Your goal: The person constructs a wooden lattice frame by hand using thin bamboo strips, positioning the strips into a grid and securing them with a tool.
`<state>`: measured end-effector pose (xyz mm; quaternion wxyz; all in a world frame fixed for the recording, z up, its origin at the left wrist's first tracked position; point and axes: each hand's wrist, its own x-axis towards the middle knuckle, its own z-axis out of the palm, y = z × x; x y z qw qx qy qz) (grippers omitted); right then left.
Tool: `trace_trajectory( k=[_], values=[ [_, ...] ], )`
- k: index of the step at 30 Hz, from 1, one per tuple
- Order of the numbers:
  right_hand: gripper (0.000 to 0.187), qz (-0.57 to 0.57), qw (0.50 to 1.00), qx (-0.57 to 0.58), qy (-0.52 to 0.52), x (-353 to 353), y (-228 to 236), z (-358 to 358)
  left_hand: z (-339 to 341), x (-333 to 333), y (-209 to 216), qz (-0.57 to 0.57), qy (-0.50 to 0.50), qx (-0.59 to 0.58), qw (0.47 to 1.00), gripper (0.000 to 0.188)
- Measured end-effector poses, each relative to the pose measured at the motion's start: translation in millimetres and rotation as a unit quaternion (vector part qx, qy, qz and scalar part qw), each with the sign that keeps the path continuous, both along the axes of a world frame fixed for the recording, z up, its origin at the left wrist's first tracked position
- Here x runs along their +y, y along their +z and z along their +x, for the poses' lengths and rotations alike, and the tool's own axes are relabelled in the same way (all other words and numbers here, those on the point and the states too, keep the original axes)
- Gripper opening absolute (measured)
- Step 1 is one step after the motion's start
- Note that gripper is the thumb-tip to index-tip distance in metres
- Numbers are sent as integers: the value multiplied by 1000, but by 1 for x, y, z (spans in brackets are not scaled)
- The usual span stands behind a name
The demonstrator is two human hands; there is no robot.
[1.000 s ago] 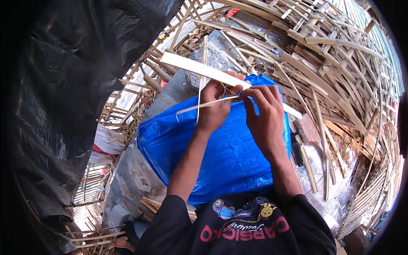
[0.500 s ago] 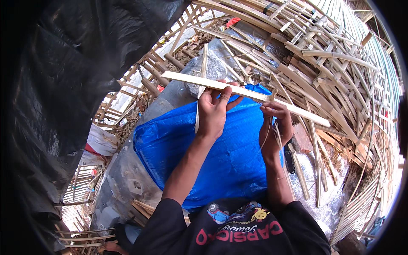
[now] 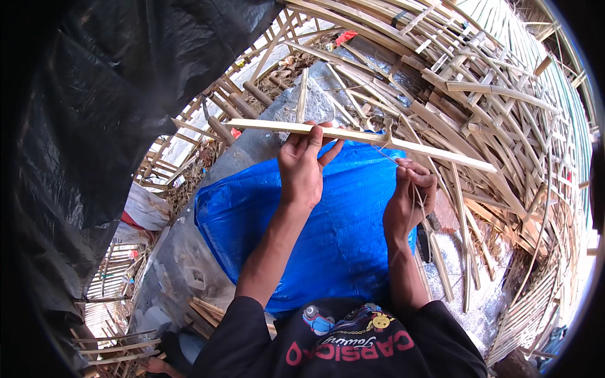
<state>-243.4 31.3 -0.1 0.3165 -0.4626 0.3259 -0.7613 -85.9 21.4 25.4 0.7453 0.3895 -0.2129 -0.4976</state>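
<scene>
My left hand (image 3: 301, 165) grips a long pale bamboo strip (image 3: 435, 155), thumb on the near side. The strip lies crosswise above a blue tarp (image 3: 340, 233) spread over my lap. A thin curled piece stands up from the strip to the right of that hand. Closed in a pinch, my right hand (image 3: 409, 198) holds a thin fibre strand (image 3: 386, 155) that runs up to the strip near the curl. Loose ends of the strand hang down across the right palm. The right fingers are apart from the strip itself.
A large heap of split bamboo (image 3: 479, 120) fills the right and far right. Black plastic sheeting (image 3: 120, 94) hangs at the left. A grey stone slab (image 3: 189, 261) lies beside the tarp. At the lower left, another person's hand (image 3: 154, 364) shows near some slats.
My right hand has come away from the bamboo strip, drawing the strand out from it. My left hand has shifted slightly left and down with the strip, which now lies flatter.
</scene>
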Motion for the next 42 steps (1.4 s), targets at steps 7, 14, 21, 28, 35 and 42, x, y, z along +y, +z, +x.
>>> trace_trajectory(
  k=[7, 14, 21, 28, 35, 42],
  values=[
    [16, 35, 994, -38, -99, -18, 9, -48, 38, -17, -14, 7, 111, 31, 993, 16],
    [45, 80, 959, -49, -268, -32, 0, -234, 125, -1, 13, -51, 226, -48, 971, 23],
    [85, 525, 776, 337, -97, 20, -70, -246, 114, 1, 23, -62, 186, -66, 978, 28],
    [52, 586, 616, 520, -80, 106, -91, -232, 116, -5, 3, -39, 182, -173, 967, 35],
    [57, 498, 638, 584, -62, 126, -101, -222, 91, -2, 17, -36, 170, -280, 944, 36],
    [48, 517, 621, 588, -39, 115, -120, -215, 89, -1, 18, -45, 149, -312, 937, 35]
  ],
)
